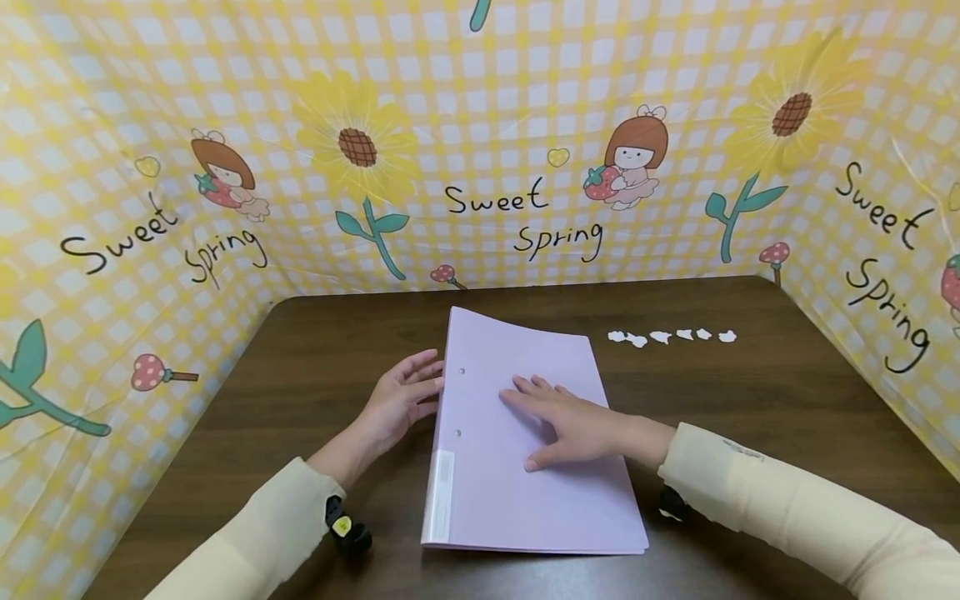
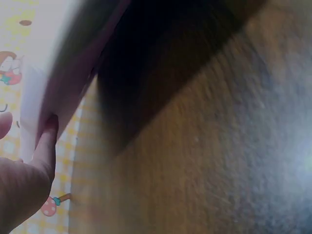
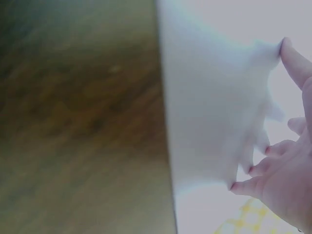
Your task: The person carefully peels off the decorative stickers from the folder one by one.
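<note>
A pale lilac file folder (image 1: 525, 492) stands out in the middle of the dark wooden table, its spine on the left with two metal rivets and a clear label pocket (image 1: 442, 492). Beside the spine, my left hand (image 1: 390, 404) has its fingertips at the upper left edge. In the left wrist view a finger (image 2: 47, 146) reaches against the folder's side, while the thumb stays apart. My right hand (image 1: 573, 425) rests on the front cover with fingers spread, and its fingertips touch the smooth surface in the right wrist view.
Several small white scraps (image 1: 660, 337) lie in a row on the table (image 1: 750, 392), right of the folder's top. A yellow checked cloth (image 1: 480, 125) with printed sunflowers hangs around the back and sides. Black straps (image 1: 347, 527) sit at my wrists.
</note>
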A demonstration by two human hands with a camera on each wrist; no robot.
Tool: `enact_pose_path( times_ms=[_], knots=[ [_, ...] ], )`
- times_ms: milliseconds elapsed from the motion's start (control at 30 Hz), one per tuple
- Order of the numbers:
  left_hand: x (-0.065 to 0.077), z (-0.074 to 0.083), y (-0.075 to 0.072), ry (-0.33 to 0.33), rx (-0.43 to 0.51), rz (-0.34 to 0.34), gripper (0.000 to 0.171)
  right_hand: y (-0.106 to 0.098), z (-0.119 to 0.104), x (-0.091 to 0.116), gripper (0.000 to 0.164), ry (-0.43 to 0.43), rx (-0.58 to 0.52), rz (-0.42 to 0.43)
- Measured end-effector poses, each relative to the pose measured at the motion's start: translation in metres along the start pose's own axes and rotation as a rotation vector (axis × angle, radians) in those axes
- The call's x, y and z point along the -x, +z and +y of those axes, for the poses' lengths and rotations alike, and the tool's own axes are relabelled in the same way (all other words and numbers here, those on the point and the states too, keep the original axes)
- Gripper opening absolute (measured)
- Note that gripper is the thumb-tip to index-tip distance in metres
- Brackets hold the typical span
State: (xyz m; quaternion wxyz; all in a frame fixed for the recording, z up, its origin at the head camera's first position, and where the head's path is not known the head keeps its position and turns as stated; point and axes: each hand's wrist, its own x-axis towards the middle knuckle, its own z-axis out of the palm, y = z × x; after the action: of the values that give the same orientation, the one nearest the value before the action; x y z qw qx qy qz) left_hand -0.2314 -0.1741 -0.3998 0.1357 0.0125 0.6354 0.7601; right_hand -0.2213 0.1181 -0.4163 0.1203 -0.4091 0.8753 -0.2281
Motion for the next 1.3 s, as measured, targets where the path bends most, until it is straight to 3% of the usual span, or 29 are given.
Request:
enact_pose_path(
  times_ms=[333,533,700,800,1100,1300],
  knots=[
    [0.008,0.013,0.01,0.004,0.114,-0.023,0.046,-0.015,-0.017,0.0,0.091,-0.057,-0.103,0.079],
    [0.013,0.017,0.018,0.045,0.158,-0.082,0.047,-0.024,-0.029,-0.003,0.086,-0.114,-0.189,0.169],
    [0.016,0.02,0.023,0.095,0.212,-0.139,0.046,-0.034,-0.045,-0.008,0.085,-0.057,-0.297,0.229],
    [0.018,0.02,0.025,0.133,0.233,-0.213,0.043,-0.042,-0.054,-0.011,0.085,-0.014,-0.375,0.265],
    [0.019,0.02,0.04,0.26,0.12,-0.458,0.061,-0.067,-0.077,-0.011,0.087,-0.029,-0.513,0.343],
    [0.017,0.021,0.053,0.359,0.031,-0.527,0.069,-0.083,-0.084,-0.007,0.078,-0.026,-0.552,0.354]
  ],
)
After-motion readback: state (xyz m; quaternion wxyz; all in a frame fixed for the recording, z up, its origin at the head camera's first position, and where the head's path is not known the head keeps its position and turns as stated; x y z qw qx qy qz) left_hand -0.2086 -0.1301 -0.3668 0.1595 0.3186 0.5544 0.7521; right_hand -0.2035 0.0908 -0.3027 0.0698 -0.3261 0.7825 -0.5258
